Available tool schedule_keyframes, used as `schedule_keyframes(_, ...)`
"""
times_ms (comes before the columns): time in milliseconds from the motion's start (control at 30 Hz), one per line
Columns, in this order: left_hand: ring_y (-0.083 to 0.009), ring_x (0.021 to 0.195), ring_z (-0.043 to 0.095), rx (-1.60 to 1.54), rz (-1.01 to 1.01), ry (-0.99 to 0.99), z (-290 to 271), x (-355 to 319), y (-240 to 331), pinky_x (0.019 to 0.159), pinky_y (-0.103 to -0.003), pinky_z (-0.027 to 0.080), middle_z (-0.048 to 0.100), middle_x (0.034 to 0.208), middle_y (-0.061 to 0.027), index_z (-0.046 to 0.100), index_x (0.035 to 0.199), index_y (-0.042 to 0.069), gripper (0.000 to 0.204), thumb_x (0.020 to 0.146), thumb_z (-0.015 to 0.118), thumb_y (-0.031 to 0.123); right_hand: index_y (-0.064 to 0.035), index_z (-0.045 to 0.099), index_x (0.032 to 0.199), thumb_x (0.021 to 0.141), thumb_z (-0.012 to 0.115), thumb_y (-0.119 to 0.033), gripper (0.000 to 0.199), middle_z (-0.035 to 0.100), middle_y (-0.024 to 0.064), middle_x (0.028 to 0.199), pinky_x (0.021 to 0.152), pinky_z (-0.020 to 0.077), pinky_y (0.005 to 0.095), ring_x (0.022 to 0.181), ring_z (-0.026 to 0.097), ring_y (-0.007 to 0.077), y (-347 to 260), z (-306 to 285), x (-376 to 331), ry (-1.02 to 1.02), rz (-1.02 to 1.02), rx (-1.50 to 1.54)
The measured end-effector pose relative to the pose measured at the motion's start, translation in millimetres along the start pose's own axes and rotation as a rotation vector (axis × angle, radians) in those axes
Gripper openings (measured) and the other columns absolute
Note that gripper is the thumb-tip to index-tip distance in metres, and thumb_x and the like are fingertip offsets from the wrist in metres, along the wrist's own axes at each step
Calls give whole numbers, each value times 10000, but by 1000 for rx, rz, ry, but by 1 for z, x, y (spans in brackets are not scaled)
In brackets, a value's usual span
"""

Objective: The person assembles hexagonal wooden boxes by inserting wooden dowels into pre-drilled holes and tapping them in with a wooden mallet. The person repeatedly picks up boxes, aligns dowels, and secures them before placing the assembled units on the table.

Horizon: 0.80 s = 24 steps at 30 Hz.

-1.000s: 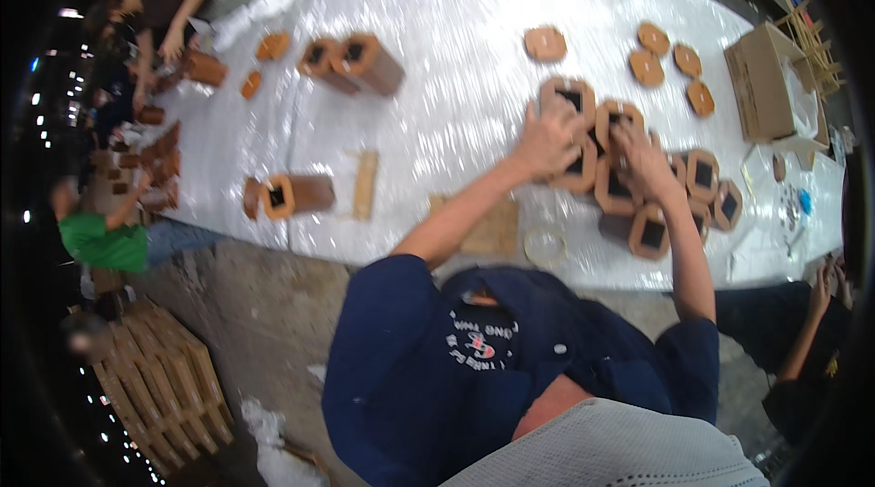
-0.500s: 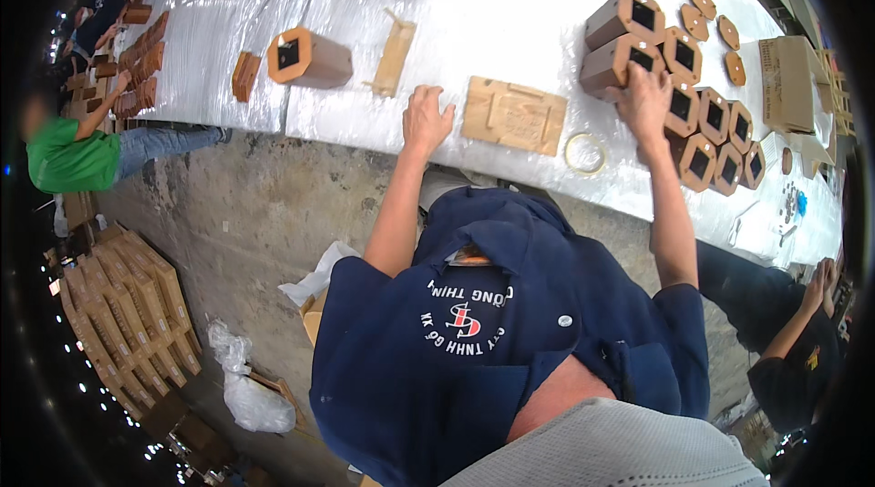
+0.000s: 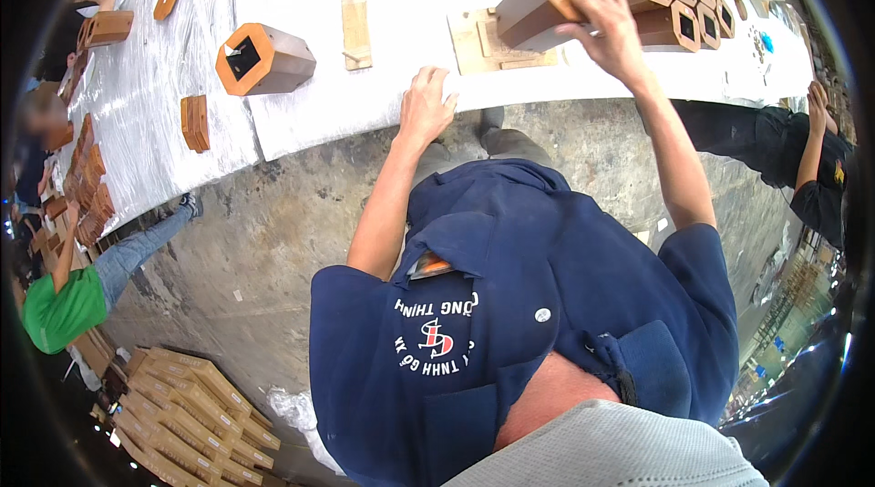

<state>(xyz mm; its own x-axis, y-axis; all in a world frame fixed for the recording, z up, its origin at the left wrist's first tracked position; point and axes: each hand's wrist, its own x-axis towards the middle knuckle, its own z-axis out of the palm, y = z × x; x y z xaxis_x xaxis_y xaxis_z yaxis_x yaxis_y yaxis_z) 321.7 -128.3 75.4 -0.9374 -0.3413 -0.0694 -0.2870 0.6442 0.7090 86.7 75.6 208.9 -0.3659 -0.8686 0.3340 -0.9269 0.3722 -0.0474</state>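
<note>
Nearest the camera, the person's dark blue shirt fills the lower middle, and both bare forearms rise from it toward the white-covered surface. The left hand lies on the near edge of that surface, fingers loosely spread and flat, holding nothing; its palm side is hidden against the covering. Just beyond it on the surface lies a flat pale wooden panel, partly covered by the block above it. The right hand is closed over the near end of a brown octagonal wooden block with a dark square hole in its end; the fingers wrap the rim, and the thumb cannot be made out. That block rests tilted on the far side of the panel, touching a row of similar blocks that runs to the right along the surface and is cut off at the top edge. Left of the panel lie a narrow wooden strip, a lone octagonal block on its side, and small flat orange-brown pieces. At the left rim, a person in a green top is blurred and cropped.
</note>
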Motion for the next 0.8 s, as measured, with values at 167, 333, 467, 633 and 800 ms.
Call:
schedule_keyframes(167, -355, 1167, 560, 69, 91, -26, 19, 20, 7, 960, -461, 482, 541, 1314, -162, 582, 1230, 42, 480, 793, 724, 182, -80, 577, 1156, 777, 752, -278, 462, 645, 76, 1037, 1110, 322, 468, 1056, 582, 254, -31, 33, -20, -117, -69, 87)
schedule_keyframes(333, -336, 1334, 414, 298, 47, -169, 40, 32, 28, 983, -536, 444, 439, 1436, -146, 572, 1244, 13, 514, 786, 730, 185, -43, 557, 1182, 790, 737, -278, 490, 630, 104, 1077, 1118, 321, 477, 1064, 564, 296, -25, 48, -23, -47, -79, 154)
schedule_keyframes(467, -334, 1372, 347, 331, 46, -105, 55, 34, 24, 967, -555, 437, 405, 1464, -138, 573, 1234, 2, 509, 780, 726, 174, -40, 554, 1179, 778, 745, -277, 503, 631, 100, 1064, 1116, 319, 483, 1011, 574, 279, -18, 50, -19, -32, -74, 161)
schedule_keyframes(633, -352, 1341, 371, 404, 105, -59, 64, 28, 19, 939, -543, 456, 421, 1447, -136, 572, 1218, -14, 507, 764, 721, 155, -58, 558, 1169, 763, 756, -276, 502, 621, 75, 1058, 1096, 326, 471, 1011, 570, 242, -34, 65, -42, 51, -49, 107)
schedule_keyframes(800, -374, 1340, 371, 369, 78, -93, 64, 34, 20, 960, -543, 454, 419, 1452, -142, 548, 1248, -18, 550, 763, 727, 167, -65, 590, 1120, 760, 758, -282, 452, 621, 75, 1019, 1085, 331, 447, 1032, 567, 247, -25, 54, -25, -11, -49, 147)
